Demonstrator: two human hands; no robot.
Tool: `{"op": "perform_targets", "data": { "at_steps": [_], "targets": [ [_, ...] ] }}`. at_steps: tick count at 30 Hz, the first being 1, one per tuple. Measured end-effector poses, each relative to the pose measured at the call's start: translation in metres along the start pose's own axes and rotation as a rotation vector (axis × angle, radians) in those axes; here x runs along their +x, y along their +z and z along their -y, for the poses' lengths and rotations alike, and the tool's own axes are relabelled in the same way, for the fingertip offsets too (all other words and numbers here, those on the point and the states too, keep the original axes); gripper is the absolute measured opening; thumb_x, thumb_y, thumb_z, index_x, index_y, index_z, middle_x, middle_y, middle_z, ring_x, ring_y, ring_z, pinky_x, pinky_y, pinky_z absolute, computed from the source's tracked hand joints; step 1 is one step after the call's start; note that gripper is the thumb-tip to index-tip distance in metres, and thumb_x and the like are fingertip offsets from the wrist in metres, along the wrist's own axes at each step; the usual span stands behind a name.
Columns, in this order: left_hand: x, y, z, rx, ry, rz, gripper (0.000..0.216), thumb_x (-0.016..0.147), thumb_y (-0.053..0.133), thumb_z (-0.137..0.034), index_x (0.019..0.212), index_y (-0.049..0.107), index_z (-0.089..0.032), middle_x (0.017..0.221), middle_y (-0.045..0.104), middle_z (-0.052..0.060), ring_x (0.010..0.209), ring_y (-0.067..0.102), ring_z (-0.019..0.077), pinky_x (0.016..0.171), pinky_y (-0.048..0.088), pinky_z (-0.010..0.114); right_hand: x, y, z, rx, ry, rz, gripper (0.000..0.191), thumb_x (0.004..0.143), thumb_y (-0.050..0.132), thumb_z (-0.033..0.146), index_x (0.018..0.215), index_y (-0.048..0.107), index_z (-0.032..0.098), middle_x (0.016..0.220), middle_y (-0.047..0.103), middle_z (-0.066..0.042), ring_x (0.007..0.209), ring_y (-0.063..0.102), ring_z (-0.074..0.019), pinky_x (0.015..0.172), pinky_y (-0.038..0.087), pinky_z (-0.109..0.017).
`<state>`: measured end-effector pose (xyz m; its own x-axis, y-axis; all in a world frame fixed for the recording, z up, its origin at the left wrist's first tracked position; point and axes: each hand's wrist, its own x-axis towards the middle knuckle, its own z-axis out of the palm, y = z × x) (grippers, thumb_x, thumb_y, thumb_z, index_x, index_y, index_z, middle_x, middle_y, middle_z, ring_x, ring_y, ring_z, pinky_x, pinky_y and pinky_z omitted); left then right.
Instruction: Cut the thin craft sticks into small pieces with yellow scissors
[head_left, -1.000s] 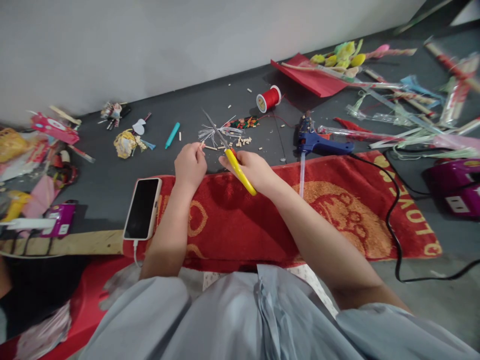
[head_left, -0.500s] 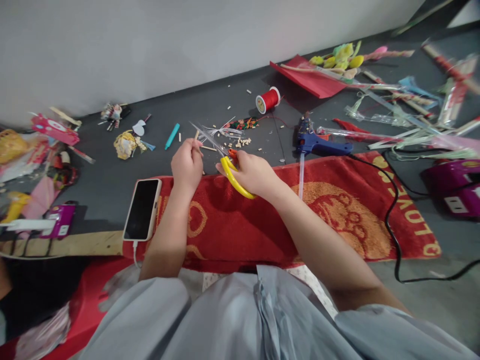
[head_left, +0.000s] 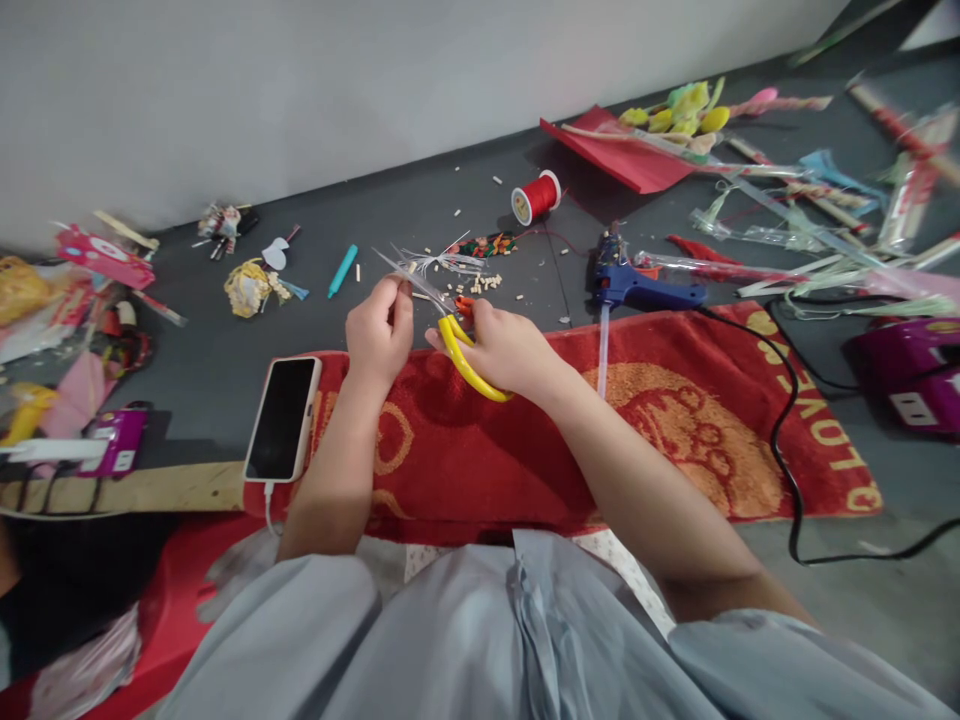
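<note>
My right hand grips yellow-handled scissors, whose blades point up and left toward my left hand. My left hand is pinched closed on a thin small piece at its fingertips, too small to name. Both hands hover over the far edge of a red towel with gold patterns. Just beyond them lie small wooden stick bits and a bundle of clear strips on the dark floor.
A phone on a cable lies at the towel's left end. A blue glue gun, red thread spool, teal pen and black cord lie nearby. Craft clutter fills the left and right sides.
The scissors swung from pointing up toward the far floor to pointing left at my left hand. My left hand rose slightly and closed its fingertips.
</note>
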<state>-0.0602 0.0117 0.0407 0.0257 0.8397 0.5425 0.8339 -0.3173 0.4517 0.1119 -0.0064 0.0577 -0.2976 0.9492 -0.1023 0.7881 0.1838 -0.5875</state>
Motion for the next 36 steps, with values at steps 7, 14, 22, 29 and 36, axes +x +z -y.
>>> {"op": "perform_targets", "data": {
  "at_steps": [7, 14, 22, 29, 36],
  "targets": [
    [0.0001, -0.0009, 0.0011, 0.001, 0.034, 0.032, 0.044, 0.096, 0.034, -0.05, 0.097, 0.068, -0.021, 0.065, 0.055, -0.001, 0.055, 0.048, 0.0089, 0.058, 0.036, 0.025, 0.0002, -0.0007, 0.0013, -0.009, 0.006, 0.009, 0.071, 0.085, 0.034, 0.076, 0.103, 0.055, 0.01, 0.097, 0.07, -0.02, 0.092, 0.068, -0.0326, 0.074, 0.046, -0.036],
    [-0.0003, -0.0005, 0.0026, -0.013, 0.033, 0.036, 0.047, 0.097, 0.031, -0.051, 0.101, 0.067, -0.022, 0.07, 0.06, 0.0, 0.055, 0.045, 0.0084, 0.058, 0.034, 0.025, -0.0001, -0.0015, 0.0008, 0.001, 0.007, 0.017, 0.072, 0.084, 0.034, 0.077, 0.103, 0.055, 0.011, 0.097, 0.07, -0.02, 0.092, 0.068, -0.0327, 0.075, 0.046, -0.036],
    [0.0005, -0.001, 0.0027, -0.034, 0.034, 0.05, 0.048, 0.096, 0.031, -0.053, 0.1, 0.067, -0.021, 0.068, 0.058, 0.0, 0.056, 0.046, 0.0089, 0.059, 0.034, 0.025, -0.0005, -0.0016, 0.0012, -0.019, 0.005, 0.016, 0.072, 0.085, 0.034, 0.076, 0.103, 0.055, 0.01, 0.097, 0.07, -0.02, 0.092, 0.068, -0.0317, 0.075, 0.046, -0.035],
    [0.0005, -0.0014, 0.0042, -0.036, 0.053, 0.037, 0.046, 0.097, 0.033, -0.051, 0.098, 0.068, -0.021, 0.067, 0.059, 0.0, 0.054, 0.046, 0.0082, 0.057, 0.034, 0.025, 0.0014, 0.0004, 0.0012, -0.016, 0.025, -0.001, 0.07, 0.086, 0.033, 0.075, 0.103, 0.057, 0.011, 0.097, 0.071, -0.019, 0.091, 0.068, -0.0306, 0.075, 0.045, -0.034],
    [0.0012, -0.0003, 0.0065, 0.003, 0.089, 0.019, 0.041, 0.097, 0.036, -0.045, 0.101, 0.069, -0.02, 0.071, 0.063, 0.001, 0.055, 0.047, 0.0072, 0.058, 0.035, 0.023, 0.0021, 0.0019, 0.0036, -0.046, 0.057, -0.046, 0.067, 0.087, 0.034, 0.072, 0.103, 0.06, 0.012, 0.094, 0.071, -0.016, 0.089, 0.068, -0.0295, 0.072, 0.044, -0.033]
  ]
}}
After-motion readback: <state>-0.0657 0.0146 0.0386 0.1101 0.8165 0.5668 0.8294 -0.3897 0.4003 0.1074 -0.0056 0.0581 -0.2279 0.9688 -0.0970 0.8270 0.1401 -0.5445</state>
